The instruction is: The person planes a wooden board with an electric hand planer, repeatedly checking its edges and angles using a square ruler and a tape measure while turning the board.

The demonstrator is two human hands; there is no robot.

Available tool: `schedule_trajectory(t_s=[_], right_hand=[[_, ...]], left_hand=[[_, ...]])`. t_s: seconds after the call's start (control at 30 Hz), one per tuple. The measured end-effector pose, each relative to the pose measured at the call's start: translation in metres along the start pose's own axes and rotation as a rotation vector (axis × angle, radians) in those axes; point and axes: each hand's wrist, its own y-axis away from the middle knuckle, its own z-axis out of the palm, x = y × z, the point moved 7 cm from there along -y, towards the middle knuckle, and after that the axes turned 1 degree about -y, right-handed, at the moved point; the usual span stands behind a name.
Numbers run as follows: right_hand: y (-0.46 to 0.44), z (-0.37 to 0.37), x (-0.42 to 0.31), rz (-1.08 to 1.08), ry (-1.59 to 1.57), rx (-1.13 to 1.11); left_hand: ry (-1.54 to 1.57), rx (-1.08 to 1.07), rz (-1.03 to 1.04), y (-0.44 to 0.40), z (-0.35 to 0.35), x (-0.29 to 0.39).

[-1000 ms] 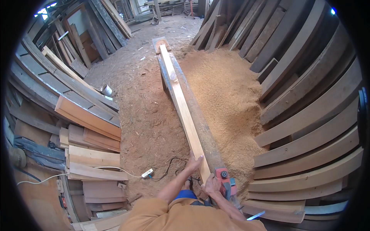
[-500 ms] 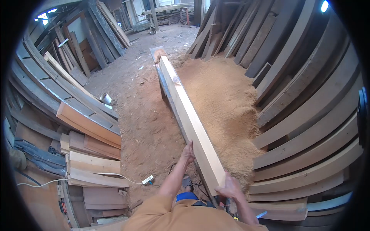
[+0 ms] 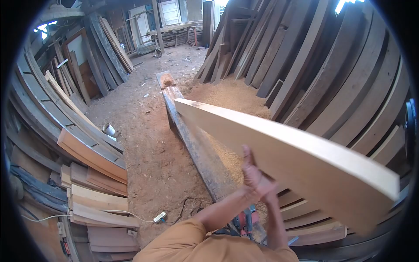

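A long pale wooden plank [image 3: 283, 148] is raised and tilted, with its near end out to the right and its far end over the bench. My left hand [image 3: 251, 171] grips its lower edge, thumb up against the broad face. Close beside it, my right hand [image 3: 269, 188] is under the plank, blurred, its fingers hidden behind the wood. The forearms come together at the wrists. Below lies the long narrow bench [image 3: 192, 135], its top now exposed, with sawdust at the far end. A red and dark power tool [image 3: 246, 220] sits near my waist.
Many boards [image 3: 301, 56] lean along the right side. Sawdust [image 3: 235, 94] is heaped beyond the bench. Stacked planks [image 3: 102, 198] line the left, near a power strip [image 3: 159, 217] with a cord on the dirt floor. A white can [image 3: 108, 129] lies farther off.
The plank has come up off the bench and swung, its near end moving right. Both hands have shifted along it and now sit close together. The view has tilted upward.
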Motion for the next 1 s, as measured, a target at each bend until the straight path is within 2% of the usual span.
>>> schedule_trajectory(t_s=[0.1,0.17,0.2,0.27,0.3,0.33,0.37,0.4,0.43,0.47,0.5,0.57,0.67,0.77,0.83,0.9,0.97,1.0], right_hand=[[-0.018,0.085,0.021,-0.234,0.09,0.105],[-0.029,0.1,0.038,-0.279,0.08,0.165],[-0.033,0.1,0.047,-0.257,0.038,0.166],[-0.032,0.07,0.059,-0.098,-0.163,0.116],[-0.031,0.056,0.064,-0.016,-0.262,0.103],[-0.023,0.04,0.054,-0.006,-0.278,0.255],[-0.022,0.029,0.042,-0.025,-0.302,0.313],[-0.02,0.017,0.03,-0.045,-0.324,0.37],[-0.025,0.0,0.017,-0.089,-0.351,0.322],[-0.028,-0.015,0.003,-0.132,-0.37,0.273],[-0.03,-0.026,-0.012,-0.17,-0.45,0.283],[-0.032,-0.043,-0.043,-0.234,-0.601,0.282],[-0.032,-0.06,-0.078,-0.267,-0.715,0.304],[-0.039,-0.073,-0.09,-0.274,-0.584,0.377],[-0.045,-0.076,-0.072,-0.117,-0.602,0.407],[-0.046,-0.06,-0.057,0.027,-0.6,0.401],[-0.05,-0.036,-0.033,0.19,-0.533,0.31],[-0.053,-0.023,-0.016,0.25,-0.509,0.24]], left_hand=[[0.244,-0.28,-0.269,0.007,0.042,-0.055],[-0.079,-0.216,-0.417,0.029,0.061,-0.084],[-0.564,-0.443,-0.55,0.037,0.063,-0.092],[-1.212,-0.88,-0.427,0.055,0.061,-0.073],[-1.337,-1.084,-0.179,0.081,0.063,-0.042],[-1.552,-0.892,-0.019,0.08,0.051,-0.005],[-1.751,-0.694,0.137,0.074,0.04,0.039],[-2.03,-0.615,0.587,0.069,0.038,0.086],[-2.167,-0.38,0.74,0.06,0.014,0.134],[-2.523,-0.296,0.69,0.046,-0.008,0.174],[-2.777,-0.003,0.382,0.032,-0.018,0.2],[-2.95,0.162,0.098,0.009,-0.064,0.246],[-3.015,-0.275,0.065,-0.019,-0.083,0.249],[-2.206,-0.191,-0.74,-0.004,-0.131,0.229],[-2.148,-0.138,-0.678,0.022,-0.178,0.229],[-1.851,-0.159,-0.614,0.061,-0.218,0.215],[-1.798,-0.046,-0.593,0.106,-0.243,0.211],[-1.749,0.033,-0.489,0.129,-0.249,0.21]])
